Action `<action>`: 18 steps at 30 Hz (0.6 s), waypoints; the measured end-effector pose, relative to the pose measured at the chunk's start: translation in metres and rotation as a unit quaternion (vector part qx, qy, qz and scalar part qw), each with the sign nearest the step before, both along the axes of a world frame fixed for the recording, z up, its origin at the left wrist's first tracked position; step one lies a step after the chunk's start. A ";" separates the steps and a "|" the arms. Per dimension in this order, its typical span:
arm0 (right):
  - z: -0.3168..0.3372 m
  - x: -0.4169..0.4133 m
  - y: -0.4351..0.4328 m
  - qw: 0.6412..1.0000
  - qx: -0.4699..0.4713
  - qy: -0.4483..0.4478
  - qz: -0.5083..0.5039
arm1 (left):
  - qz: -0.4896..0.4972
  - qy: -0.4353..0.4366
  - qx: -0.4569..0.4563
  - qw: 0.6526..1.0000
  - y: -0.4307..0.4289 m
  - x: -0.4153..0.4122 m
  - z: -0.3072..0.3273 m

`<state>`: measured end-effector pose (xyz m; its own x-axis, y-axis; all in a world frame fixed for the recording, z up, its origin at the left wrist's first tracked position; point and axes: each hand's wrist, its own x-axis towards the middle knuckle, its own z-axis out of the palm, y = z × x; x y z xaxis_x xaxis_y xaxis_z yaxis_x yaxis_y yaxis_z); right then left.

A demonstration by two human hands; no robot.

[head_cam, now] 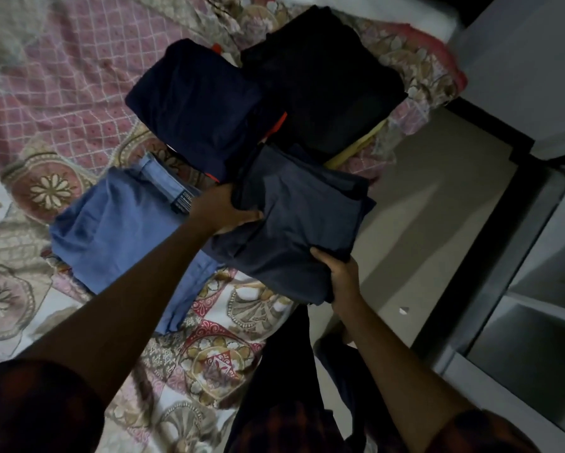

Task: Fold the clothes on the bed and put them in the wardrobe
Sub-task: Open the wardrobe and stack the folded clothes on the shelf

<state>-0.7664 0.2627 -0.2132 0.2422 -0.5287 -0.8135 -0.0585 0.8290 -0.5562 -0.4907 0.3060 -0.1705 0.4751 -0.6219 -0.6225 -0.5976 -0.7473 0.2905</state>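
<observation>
Clothes number four, all folded, on the patterned bed [62, 76] near its edge. Nearest, the right hand [336, 273] reaches forward on an outstretched arm and clasps the near corner of a dark grey garment [297, 223], its fingers curled round the edge. The left hand [222, 209], its arm also extended, grips the same garment's left side, thumb pressed on top and the other fingers hidden under the cloth. This garment juts past the bed's edge over the floor [421, 207]. Just left of it lies one light blue shirt [117, 223]. Beyond sit one navy garment [196, 103] and one black garment [326, 83], side by side. One wardrobe [536, 289] stands open at right, shelves showing.
</observation>
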 end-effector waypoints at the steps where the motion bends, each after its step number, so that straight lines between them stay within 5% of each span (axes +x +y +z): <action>1: 0.001 -0.004 -0.004 1.000 0.013 -0.026 -0.006 | 0.016 -0.007 -0.040 0.999 0.004 -0.005 0.001; 4: 0.003 -0.009 -0.013 0.994 0.064 -0.086 0.001 | 0.076 0.003 -0.142 0.987 0.026 -0.034 0.002; 9: 0.003 -0.006 -0.014 0.997 0.034 -0.054 -0.040 | 0.120 -0.041 -0.216 0.968 0.050 -0.073 0.007; 12: 0.006 -0.007 -0.008 0.992 0.058 -0.095 -0.061 | 0.254 -0.110 -0.284 0.918 0.067 -0.099 0.015; 18: 0.015 -0.012 0.016 0.987 0.115 -0.112 -0.020 | 0.553 -0.012 -0.200 0.809 0.099 -0.134 0.007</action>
<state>-0.7783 0.2785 -0.1986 0.4124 -0.3484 -0.8418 0.0794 0.9342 -0.3478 -0.6249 0.4054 -0.1637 0.8873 0.0416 -0.4592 0.3630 -0.6772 0.6401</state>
